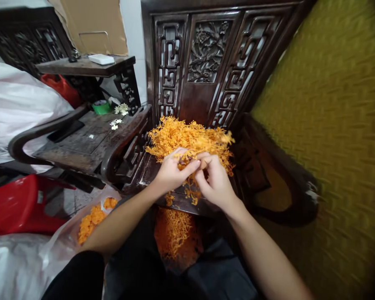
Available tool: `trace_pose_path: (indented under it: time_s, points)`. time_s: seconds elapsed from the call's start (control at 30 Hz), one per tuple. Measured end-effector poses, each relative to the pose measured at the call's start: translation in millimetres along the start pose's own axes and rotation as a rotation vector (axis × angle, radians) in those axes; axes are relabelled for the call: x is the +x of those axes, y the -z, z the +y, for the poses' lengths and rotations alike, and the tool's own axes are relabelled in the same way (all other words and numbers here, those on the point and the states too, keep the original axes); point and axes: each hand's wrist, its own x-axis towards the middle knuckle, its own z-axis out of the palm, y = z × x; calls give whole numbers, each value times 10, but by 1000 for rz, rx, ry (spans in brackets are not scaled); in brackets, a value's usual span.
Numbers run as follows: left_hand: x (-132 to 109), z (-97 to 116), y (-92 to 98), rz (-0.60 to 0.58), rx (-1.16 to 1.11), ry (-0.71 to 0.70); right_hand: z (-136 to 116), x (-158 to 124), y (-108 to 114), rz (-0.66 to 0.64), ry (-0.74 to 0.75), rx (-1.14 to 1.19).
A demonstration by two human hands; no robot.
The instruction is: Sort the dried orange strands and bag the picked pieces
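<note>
A heap of orange stringy sprigs (190, 137) lies on the seat of a dark carved wooden chair (206, 62). My left hand (170, 171) and my right hand (215, 181) meet at the heap's near edge, fingers pinched together on a small orange sprig (190, 160) between them. More orange strands (175, 229) lie below, in my lap between my forearms. Loose bits hang off the seat's front edge under my hands.
A clear plastic bag with orange pieces (92, 221) sits at lower left, beside a red plastic stool (18, 204). A second dark wooden chair (81, 137) stands at left with small white flowers and green tape. White sacks are far left; a yellow-green woven panel (331, 125) fills the right.
</note>
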Motion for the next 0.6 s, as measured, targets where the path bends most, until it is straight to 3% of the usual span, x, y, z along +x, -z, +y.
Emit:
trace_pose_path:
  time_s: [0.2,0.3,0.37,0.43,0.53,0.6]
  points:
    - [44,-151,-176,144,-451,275,-43,-63,-16,-30,-135,67]
    - [85,-162,-132,208,-339,298,-24,-36,-10,233,-172,233]
    - [81,-122,-101,185,-223,278,-6,-17,16,421,-141,250]
    - [54,-73,-92,125,-129,241,5,-10,44,400,-124,167]
    - [8,-37,-109,63,-10,130,10,-31,50,237,-114,-1]
    - [8,-57,-109,73,63,45,4,-69,37,296,-66,-61]
